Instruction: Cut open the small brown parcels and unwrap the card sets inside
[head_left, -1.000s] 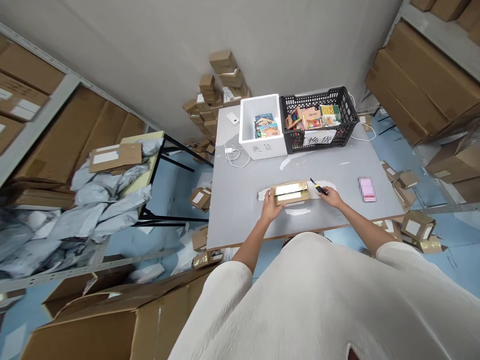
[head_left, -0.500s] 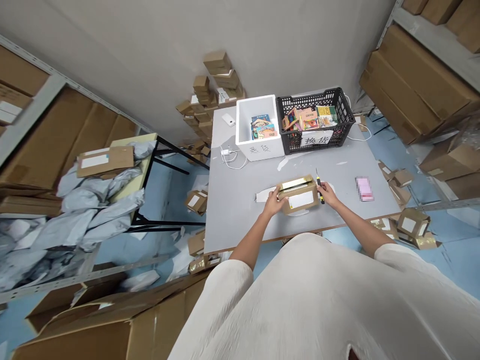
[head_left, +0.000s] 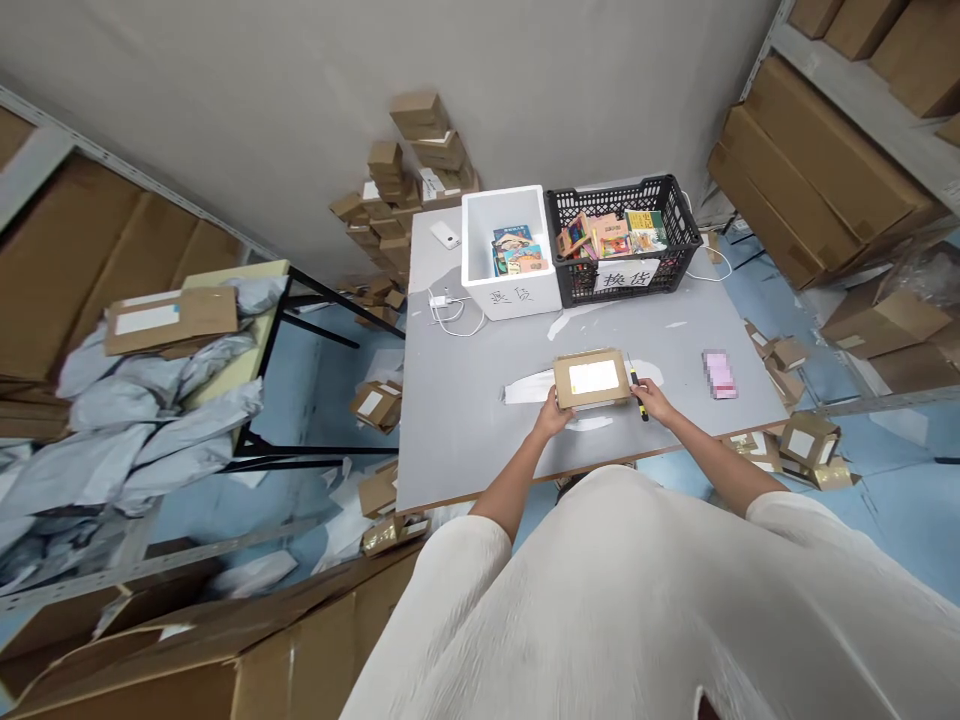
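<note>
A small brown cardboard parcel with a white label on top lies flat on the grey table. My left hand grips its near left corner, fingers closed on the edge. My right hand rests at the parcel's right side, closed round a black and yellow box cutter that points away from me.
A white foam box and a black crate, both with books inside, stand at the table's far side. A pink pad lies to the right, a charger cable and phone far left. Cardboard boxes litter the floor and shelves.
The parcel was tipped up on its edge half a second ago and now lies flat with the label facing up. Both hands stayed at its sides.
</note>
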